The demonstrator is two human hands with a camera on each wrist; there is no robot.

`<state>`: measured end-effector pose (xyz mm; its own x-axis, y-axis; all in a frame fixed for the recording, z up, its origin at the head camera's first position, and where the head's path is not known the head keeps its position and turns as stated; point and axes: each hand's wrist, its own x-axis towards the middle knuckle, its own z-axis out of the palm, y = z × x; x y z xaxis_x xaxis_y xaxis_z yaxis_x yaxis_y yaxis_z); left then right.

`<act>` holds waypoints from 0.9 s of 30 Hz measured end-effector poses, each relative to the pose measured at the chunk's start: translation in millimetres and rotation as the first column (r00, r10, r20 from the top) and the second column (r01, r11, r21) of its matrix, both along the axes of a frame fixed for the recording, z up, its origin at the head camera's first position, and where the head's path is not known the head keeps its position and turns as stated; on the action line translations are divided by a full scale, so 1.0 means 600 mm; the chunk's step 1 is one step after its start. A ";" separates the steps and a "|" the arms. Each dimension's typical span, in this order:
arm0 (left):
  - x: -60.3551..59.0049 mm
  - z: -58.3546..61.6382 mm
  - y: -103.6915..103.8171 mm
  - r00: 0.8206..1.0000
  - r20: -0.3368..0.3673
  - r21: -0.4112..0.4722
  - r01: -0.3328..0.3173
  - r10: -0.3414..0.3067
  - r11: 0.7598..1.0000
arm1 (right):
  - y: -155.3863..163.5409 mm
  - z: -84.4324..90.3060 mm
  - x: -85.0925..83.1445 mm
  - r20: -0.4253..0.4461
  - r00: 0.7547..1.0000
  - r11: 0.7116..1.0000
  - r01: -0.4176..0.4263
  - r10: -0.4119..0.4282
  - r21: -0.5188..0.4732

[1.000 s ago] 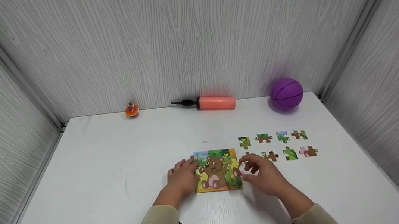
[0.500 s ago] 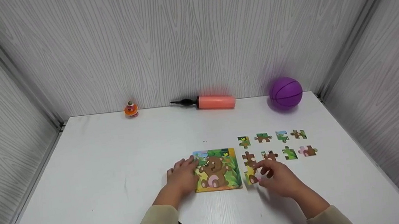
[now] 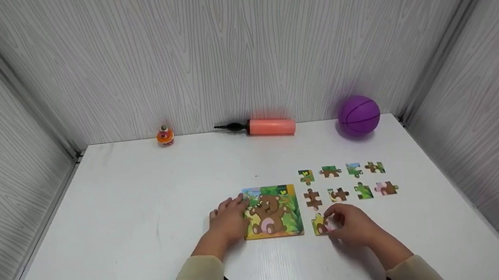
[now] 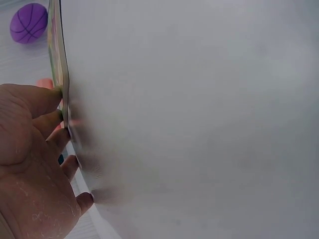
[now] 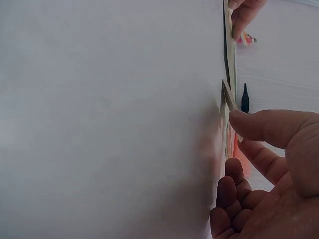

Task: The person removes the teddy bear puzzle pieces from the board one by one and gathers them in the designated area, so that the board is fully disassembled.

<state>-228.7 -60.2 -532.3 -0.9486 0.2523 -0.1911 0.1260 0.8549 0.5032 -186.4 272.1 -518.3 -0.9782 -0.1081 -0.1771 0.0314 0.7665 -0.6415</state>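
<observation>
A bear picture puzzle board point(image 3: 271, 211) lies flat on the white table point(image 3: 144, 208). My left hand point(image 3: 232, 212) rests on its left edge with fingers laid out; in the left wrist view the fingertips point(image 4: 55, 97) press against the board's edge point(image 4: 57, 59). Just right of the board's near corner, my right hand point(image 3: 332, 220) pinches a yellow and brown puzzle piece point(image 3: 319, 225) low against the table. The right wrist view shows my thumb point(image 5: 269, 127) on the piece point(image 5: 229, 97). Several loose pieces point(image 3: 338, 194) lie in two rows beyond it.
Along the back wall stand a small orange toy point(image 3: 165, 136), a salmon hand pump point(image 3: 271, 127) and a purple ball point(image 3: 359, 115). Grey panel walls close in the table on three sides.
My right hand left the board's right edge with a piece and moved right and toward me, bringing it down below the rows of loose pieces. The left hand stayed put.
</observation>
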 end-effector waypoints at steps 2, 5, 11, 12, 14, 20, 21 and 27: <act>0.000 -0.001 -0.001 1.000 -0.002 -0.001 -0.002 0.002 1.000 | 0.002 -0.002 -0.001 0.008 1.000 1.000 -0.004 0.004 0.007; 0.000 -0.002 -0.002 1.000 -0.004 0.000 -0.003 0.003 1.000 | 0.003 -0.005 -0.005 0.016 1.000 1.000 -0.013 0.013 0.015; 0.000 -0.005 -0.001 1.000 -0.015 -0.001 -0.002 0.002 1.000 | 0.006 -0.008 -0.006 0.033 0.999 1.000 -0.008 0.007 0.028; 0.001 -0.005 -0.001 1.000 -0.016 -0.003 -0.003 0.003 1.000 | 0.006 -0.009 -0.006 0.034 0.999 1.000 -0.008 0.007 0.029; 0.002 -0.004 0.000 1.000 -0.018 -0.004 -0.006 0.005 1.000 | 0.007 -0.010 -0.005 0.037 0.999 1.000 -0.007 0.006 0.029; 0.004 -0.003 0.001 1.000 -0.023 0.004 -0.017 0.017 1.000 | 0.007 -0.006 -0.003 0.057 0.998 1.000 -0.006 0.006 0.015; 0.003 -0.003 0.001 0.999 -0.024 0.009 -0.021 0.021 1.000 | 0.006 -0.005 -0.003 0.056 0.998 1.000 -0.008 0.007 0.014; 0.002 -0.001 0.001 0.999 -0.035 0.028 -0.037 0.038 0.999 | 0.002 -0.005 -0.006 0.035 0.999 0.999 -0.018 0.017 0.035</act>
